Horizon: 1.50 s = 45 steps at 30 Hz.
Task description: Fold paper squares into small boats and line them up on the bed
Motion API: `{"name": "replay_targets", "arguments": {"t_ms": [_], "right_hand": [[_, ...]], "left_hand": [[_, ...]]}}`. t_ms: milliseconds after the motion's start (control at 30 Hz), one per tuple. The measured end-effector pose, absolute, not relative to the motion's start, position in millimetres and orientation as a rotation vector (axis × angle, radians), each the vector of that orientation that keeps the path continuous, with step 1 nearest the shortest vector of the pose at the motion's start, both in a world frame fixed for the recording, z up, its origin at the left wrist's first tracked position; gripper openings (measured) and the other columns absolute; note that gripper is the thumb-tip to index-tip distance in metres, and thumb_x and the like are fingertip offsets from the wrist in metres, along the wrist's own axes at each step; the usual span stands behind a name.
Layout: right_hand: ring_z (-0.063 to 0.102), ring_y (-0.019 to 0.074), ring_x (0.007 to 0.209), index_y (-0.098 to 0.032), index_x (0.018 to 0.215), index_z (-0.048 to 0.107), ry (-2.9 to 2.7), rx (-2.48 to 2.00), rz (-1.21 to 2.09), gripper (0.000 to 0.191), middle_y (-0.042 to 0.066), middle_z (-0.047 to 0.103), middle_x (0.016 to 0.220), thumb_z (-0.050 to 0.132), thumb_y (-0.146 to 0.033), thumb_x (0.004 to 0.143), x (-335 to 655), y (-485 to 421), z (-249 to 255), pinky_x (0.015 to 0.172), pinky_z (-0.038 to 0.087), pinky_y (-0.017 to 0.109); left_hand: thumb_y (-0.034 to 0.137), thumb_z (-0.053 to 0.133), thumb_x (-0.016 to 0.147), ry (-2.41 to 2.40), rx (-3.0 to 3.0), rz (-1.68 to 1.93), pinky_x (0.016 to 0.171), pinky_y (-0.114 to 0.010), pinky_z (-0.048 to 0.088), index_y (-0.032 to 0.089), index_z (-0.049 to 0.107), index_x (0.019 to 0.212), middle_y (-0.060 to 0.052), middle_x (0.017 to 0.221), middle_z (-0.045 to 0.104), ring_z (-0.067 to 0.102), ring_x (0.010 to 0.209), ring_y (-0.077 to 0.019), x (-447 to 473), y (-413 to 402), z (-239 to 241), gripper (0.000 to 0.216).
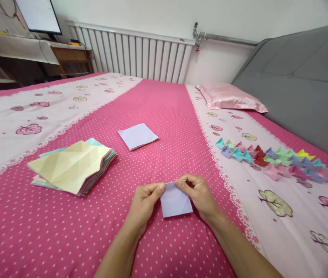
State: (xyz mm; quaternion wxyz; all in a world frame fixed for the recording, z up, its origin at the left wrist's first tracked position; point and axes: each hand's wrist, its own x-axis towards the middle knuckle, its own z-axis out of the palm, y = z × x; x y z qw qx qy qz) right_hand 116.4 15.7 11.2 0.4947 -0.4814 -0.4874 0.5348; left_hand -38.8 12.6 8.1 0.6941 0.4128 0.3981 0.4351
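Head view: we look down over a pink dotted bedspread (166, 108) at two bare hands held close together.
Left hand (143, 202): we see its thumb and fingers (159, 188) pressed together on the upper left corner of a small lavender sheet (175, 202).
Right hand (200, 195): its fingertips (182, 181) are pinched on the sheet's upper edge, just beside the left thumb.
Lavender sheet: it hangs below both sets of fingers, between the two hands; we cannot tell whether its lower edge touches the cloth.
Second sheet (138, 136): also lavender, it lies flat beyond the fingers, well apart from them.
Paper stack (72, 166): it sits left of the left fingers and a little beyond, with a creased pale yellow sheet on top.
Folded pieces (276, 160): we see a row of small shapes in many colours, right of the right fingers and beyond.
Pillow (230, 97): pink, far beyond the fingers to the right, beside a grey headboard (303, 85).
Radiator (135, 54): white, on the wall farthest beyond the fingers.
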Motion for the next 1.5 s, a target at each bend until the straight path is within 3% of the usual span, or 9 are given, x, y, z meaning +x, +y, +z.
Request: {"name": "replay_targets", "arguments": {"t_ms": [467, 733, 1000, 1133, 1267, 1367, 1500], "right_hand": [[0.037, 0.0082, 0.047, -0.015, 0.060, 0.059, -1.185, -1.262, 1.137, 0.034, -0.003, 0.044, 0.052, 0.056, -0.044, 0.077, 120, 18, 6, 0.043, 0.027, 0.021], [0.035, 0.0080, 0.047, -0.014, 0.060, 0.057, -1.037, -1.244, 1.065, 0.034, -0.004, 0.041, 0.051, 0.058, -0.044, 0.075, 119, 19, 3, 0.042, 0.027, 0.020], [0.039, 0.0081, 0.048, -0.013, 0.061, 0.057, -1.011, -1.220, 1.119, 0.033, -0.003, 0.046, 0.052, 0.058, -0.043, 0.076, 119, 20, 3, 0.044, 0.031, 0.020], [0.051, 0.0112, 0.058, -0.016, 0.086, 0.061, -1.032, -1.125, 1.183, 0.026, 0.001, 0.059, 0.068, 0.053, -0.040, 0.081, 118, 20, 9, 0.052, 0.041, 0.022], [0.060, 0.0151, 0.077, -0.024, 0.118, 0.045, -1.106, -1.042, 1.217, 0.042, 0.005, 0.062, 0.097, 0.058, -0.035, 0.079, 116, 18, 15, 0.068, 0.048, 0.027], [0.059, 0.0175, 0.088, -0.027, 0.120, 0.041, -1.222, -1.052, 1.136, 0.053, 0.008, 0.054, 0.115, 0.065, -0.030, 0.073, 116, 17, 14, 0.075, 0.049, 0.031], [0.055, 0.0205, 0.100, -0.025, 0.111, 0.050, -1.332, -1.100, 1.022, 0.040, 0.008, 0.052, 0.118, 0.064, -0.029, 0.073, 118, 19, 9, 0.072, 0.051, 0.031]], "left_hand": [[0.038, 0.061, 0.074, 0.871, 0.905, 0.964, 0.062, -0.023, 0.042, 0.011, 0.068, 0.086, -0.007, 0.072, 0.068, 0.056, 0.059, -0.0114, -36, 13, 12, 0.031], [0.034, 0.069, 0.065, 0.938, 1.014, 0.790, 0.054, -0.019, 0.039, 0.009, 0.067, 0.067, -0.008, 0.061, 0.067, 0.054, 0.053, -0.0091, -37, 13, 12, 0.026], [0.032, 0.070, 0.065, 0.966, 0.970, 0.791, 0.052, -0.020, 0.041, 0.009, 0.064, 0.068, -0.009, 0.059, 0.068, 0.056, 0.048, -0.0095, -37, 12, 12, 0.023], [0.031, 0.069, 0.066, 0.993, 0.950, 0.858, 0.051, -0.019, 0.042, 0.010, 0.063, 0.070, -0.008, 0.059, 0.068, 0.058, 0.049, -0.0101, -37, 13, 12, 0.022], [0.031, 0.066, 0.070, 0.991, 0.930, 0.920, 0.055, -0.021, 0.045, 0.009, 0.064, 0.080, -0.009, 0.065, 0.069, 0.060, 0.054, -0.0114, -37, 15, 13, 0.024], [0.031, 0.065, 0.071, 0.974, 0.924, 0.951, 0.058, -0.022, 0.047, 0.009, 0.064, 0.088, -0.011, 0.073, 0.069, 0.062, 0.058, -0.0128, -36, 15, 13, 0.028], [0.031, 0.063, 0.073, 0.975, 0.953, 0.966, 0.060, -0.023, 0.048, 0.010, 0.064, 0.094, -0.011, 0.080, 0.069, 0.063, 0.062, -0.0139, -36, 15, 13, 0.030]]}}
